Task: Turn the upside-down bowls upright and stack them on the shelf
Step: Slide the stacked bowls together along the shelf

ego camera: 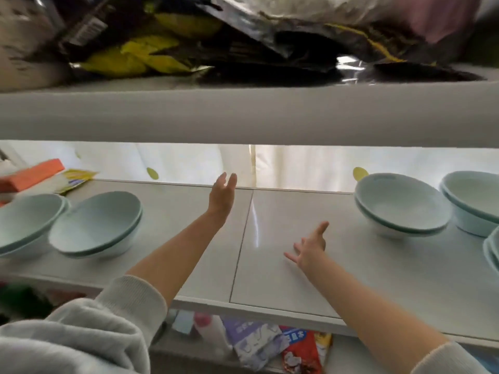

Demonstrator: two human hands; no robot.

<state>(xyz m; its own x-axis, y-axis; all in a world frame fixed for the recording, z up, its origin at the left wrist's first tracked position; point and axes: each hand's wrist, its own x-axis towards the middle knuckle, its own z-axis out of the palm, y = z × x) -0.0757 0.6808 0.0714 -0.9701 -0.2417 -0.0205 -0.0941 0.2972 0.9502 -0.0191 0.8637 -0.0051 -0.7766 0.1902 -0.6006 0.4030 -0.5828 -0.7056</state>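
Pale green bowls stand upright on a white shelf (189, 265). At the left, one stack of two (97, 228) sits beside another stack (24, 225) cut off by the frame edge. At the right is a stack of two (399, 209), a further stack (475, 198) behind it, and the rim of one more bowl (492, 249) at the edge. My left hand (222, 197) reaches over the shelf's middle, fingers apart, holding nothing. My right hand (310, 248) hovers lower and nearer, fingers spread, empty, left of the right stack.
A thick white shelf board (243, 114) hangs just above the hands, loaded with dark and yellow bags (140, 55). An orange box (29, 174) and a yellow packet (73, 179) lie at the back left. Snack packets (270, 344) fill the shelf below.
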